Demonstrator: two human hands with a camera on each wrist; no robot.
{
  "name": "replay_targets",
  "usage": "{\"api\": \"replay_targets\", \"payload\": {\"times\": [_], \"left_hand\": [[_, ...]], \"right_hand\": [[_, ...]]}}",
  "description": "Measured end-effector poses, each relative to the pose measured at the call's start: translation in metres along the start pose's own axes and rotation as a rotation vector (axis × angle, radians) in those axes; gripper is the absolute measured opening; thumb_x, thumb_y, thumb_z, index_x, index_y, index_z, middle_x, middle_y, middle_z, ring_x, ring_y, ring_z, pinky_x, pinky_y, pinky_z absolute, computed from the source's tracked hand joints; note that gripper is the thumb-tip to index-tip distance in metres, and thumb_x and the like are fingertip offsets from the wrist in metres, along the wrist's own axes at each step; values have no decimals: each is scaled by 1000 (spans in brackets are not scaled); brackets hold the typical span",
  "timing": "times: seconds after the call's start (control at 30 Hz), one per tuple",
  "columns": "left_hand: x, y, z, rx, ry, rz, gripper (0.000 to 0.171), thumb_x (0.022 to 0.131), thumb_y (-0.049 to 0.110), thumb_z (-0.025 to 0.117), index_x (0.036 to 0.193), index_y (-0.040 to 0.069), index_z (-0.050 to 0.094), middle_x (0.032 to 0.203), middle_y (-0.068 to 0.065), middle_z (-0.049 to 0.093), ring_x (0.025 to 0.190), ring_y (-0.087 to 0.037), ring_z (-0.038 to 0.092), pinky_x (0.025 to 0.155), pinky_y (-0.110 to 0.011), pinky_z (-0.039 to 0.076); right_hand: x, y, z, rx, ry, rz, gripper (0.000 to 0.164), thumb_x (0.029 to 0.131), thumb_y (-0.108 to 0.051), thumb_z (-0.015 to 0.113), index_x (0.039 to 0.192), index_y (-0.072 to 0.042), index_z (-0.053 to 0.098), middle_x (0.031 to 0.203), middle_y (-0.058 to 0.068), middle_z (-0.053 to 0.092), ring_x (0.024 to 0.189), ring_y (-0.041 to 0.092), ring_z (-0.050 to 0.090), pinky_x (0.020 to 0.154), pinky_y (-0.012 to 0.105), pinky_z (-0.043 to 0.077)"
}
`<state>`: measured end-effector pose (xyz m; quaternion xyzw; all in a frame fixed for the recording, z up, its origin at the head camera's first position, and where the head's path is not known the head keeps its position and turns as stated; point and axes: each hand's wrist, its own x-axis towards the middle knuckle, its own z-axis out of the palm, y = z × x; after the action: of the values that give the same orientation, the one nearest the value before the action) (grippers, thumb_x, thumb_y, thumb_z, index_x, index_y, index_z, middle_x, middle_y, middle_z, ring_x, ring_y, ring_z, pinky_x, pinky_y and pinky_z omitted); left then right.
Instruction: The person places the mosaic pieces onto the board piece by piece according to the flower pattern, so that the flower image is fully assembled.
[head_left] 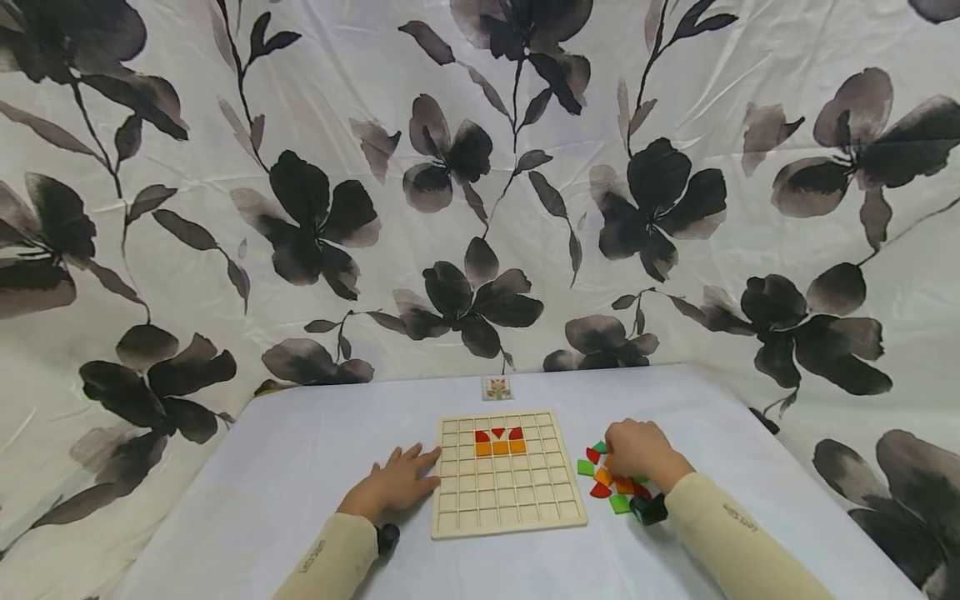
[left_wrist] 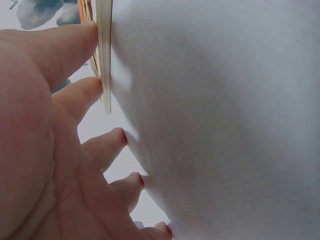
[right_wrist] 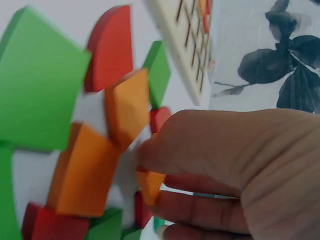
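A wooden grid board (head_left: 510, 504) lies on the table, with three orange squares (head_left: 500, 448) in a row and three red pieces (head_left: 498, 432) just above them. My left hand (head_left: 395, 482) is spread at the board's left edge. In the left wrist view, the thumb and index finger touch the board's side (left_wrist: 104, 55) and the other fingertips rest on the cloth. My right hand (head_left: 641, 452) reaches into a pile of loose pieces right of the board. Between its thumb and fingers it pinches an orange piece (right_wrist: 150, 186), partly hidden by the thumb.
Around the right hand lie green squares (head_left: 619, 503), red quarter-round pieces (head_left: 601, 491) and orange blocks (right_wrist: 87, 172). A small patterned card (head_left: 497, 387) stands behind the board at the table's far edge. Floral cloth (head_left: 465, 208) hangs behind the table.
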<state>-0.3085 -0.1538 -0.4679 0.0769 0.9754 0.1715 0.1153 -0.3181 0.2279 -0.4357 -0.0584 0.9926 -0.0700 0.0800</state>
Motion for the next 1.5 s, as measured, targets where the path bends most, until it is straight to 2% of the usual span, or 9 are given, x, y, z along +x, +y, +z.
{"api": "replay_targets", "payload": {"times": [0.1, 0.33, 0.6, 0.93, 1.1, 1.5], "left_hand": [[-1, 1, 0, -1, 0, 3, 58, 94, 43, 57, 147, 21, 44, 156, -19, 32, 143, -52, 18, 107, -77, 12], [-1, 0, 0, 7, -4, 1, 58, 95, 42, 57, 147, 21, 43, 156, -19, 32, 144, -52, 18, 107, -77, 12], [2, -2, 3, -4, -10, 11, 58, 95, 43, 57, 147, 22, 43, 156, -18, 32, 144, -51, 18, 107, -77, 12], [2, -3, 1, -4, -2, 10, 58, 94, 44, 57, 147, 22, 43, 156, -17, 32, 144, -51, 18, 108, -76, 12], [0, -1, -1, -9, -4, 16, 58, 95, 43, 57, 147, 21, 43, 156, -17, 32, 144, -51, 18, 108, -76, 12], [-3, 0, -3, -9, -2, 14, 58, 94, 42, 57, 147, 21, 44, 156, -19, 32, 144, -51, 19, 108, -76, 13]], "right_hand": [[2, -5, 2, 27, 28, -14, 15, 75, -20, 77, 84, -11, 70, 71, -2, 62, 68, 19, 53, 67, 34, 46], [7, -35, 6, 18, 140, -182, 20, 75, -24, 78, 94, -20, 73, 86, -6, 63, 79, 15, 55, 78, 42, 45], [15, -70, 11, 95, 132, -292, 24, 78, -23, 79, 102, -20, 76, 90, -8, 64, 82, 15, 53, 84, 41, 38], [22, -104, 23, 131, 174, -426, 17, 83, -21, 74, 100, -20, 77, 98, -6, 72, 98, 18, 63, 98, 54, 36], [25, -115, 32, 135, 183, -453, 13, 82, -19, 72, 94, -21, 76, 96, -9, 73, 99, 18, 64, 96, 50, 37], [24, -126, 36, 126, 207, -425, 8, 84, -22, 74, 91, -20, 77, 90, -8, 70, 91, 18, 63, 89, 47, 40]]}}
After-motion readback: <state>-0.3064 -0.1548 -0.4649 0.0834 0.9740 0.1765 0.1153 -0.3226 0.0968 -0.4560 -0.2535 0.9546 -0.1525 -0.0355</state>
